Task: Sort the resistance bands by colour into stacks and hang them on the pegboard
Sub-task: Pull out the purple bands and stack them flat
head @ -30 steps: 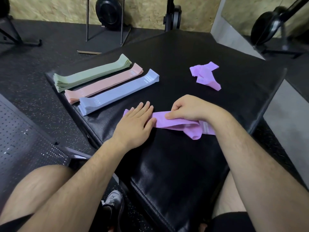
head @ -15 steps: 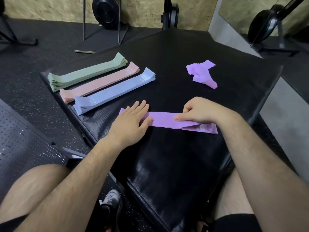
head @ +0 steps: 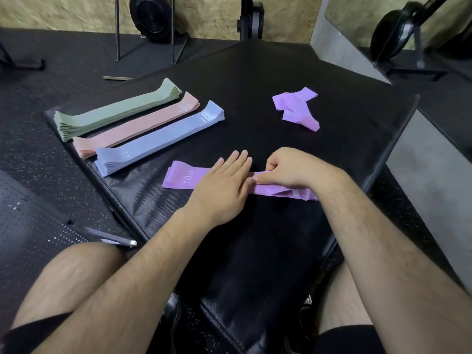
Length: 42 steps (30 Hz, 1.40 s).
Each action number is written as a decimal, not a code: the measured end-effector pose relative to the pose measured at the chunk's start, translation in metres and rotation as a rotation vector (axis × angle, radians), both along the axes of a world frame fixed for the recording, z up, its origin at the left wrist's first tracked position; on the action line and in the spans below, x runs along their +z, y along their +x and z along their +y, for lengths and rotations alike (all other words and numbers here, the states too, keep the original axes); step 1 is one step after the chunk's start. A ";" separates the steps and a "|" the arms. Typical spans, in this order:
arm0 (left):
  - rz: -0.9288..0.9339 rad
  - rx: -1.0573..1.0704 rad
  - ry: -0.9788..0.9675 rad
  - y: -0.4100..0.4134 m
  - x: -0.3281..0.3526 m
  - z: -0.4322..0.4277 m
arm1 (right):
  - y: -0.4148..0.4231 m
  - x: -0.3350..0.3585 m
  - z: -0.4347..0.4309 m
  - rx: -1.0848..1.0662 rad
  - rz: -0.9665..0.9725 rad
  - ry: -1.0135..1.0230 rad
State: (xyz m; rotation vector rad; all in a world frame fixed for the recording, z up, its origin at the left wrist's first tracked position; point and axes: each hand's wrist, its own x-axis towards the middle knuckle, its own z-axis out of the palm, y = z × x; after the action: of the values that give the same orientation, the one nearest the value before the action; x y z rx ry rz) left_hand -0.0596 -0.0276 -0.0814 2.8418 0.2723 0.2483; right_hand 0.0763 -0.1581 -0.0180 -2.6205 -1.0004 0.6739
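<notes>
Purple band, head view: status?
Left grip flat on purple band. Right grip pinches it mid-length. Loose purple pile lies beyond. Nothing in the way.

Three neat stacks lie side by side at far left, parallel and slanted: green stack (head: 115,113) farthest, pink stack (head: 138,126) in the middle, blue stack (head: 158,139) nearest, top marked 20. Purple band (head: 184,177), marked 10 LB, lies flat near centre, right end rumpled. Loose purple bands (head: 293,108) sit crumpled at far right. Black perforated pegboard (head: 30,226) is at near left.
</notes>
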 end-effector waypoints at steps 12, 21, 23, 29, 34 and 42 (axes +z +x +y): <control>0.064 0.029 -0.010 0.002 -0.006 0.001 | 0.018 0.010 -0.030 0.013 0.043 0.029; -0.095 0.034 0.077 0.006 0.001 -0.013 | 0.020 0.001 -0.036 -0.065 0.016 0.009; -0.151 -0.033 0.097 0.015 0.003 -0.026 | 0.020 0.001 -0.036 -0.062 0.011 0.010; 0.020 -0.104 0.026 0.033 -0.012 -0.042 | 0.019 0.004 -0.045 -0.027 0.038 0.037; 0.056 -0.095 0.005 0.033 -0.012 -0.040 | 0.027 0.004 -0.067 -0.035 0.095 0.127; 0.071 -0.088 -0.036 0.029 -0.007 -0.046 | 0.018 -0.002 -0.093 -0.039 0.134 0.289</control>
State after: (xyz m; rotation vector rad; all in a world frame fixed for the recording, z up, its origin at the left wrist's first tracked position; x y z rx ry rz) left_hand -0.0301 -0.0739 -0.0884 2.8218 0.1640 0.1227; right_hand 0.0946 -0.2512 -0.0202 -2.3071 -0.9287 0.6338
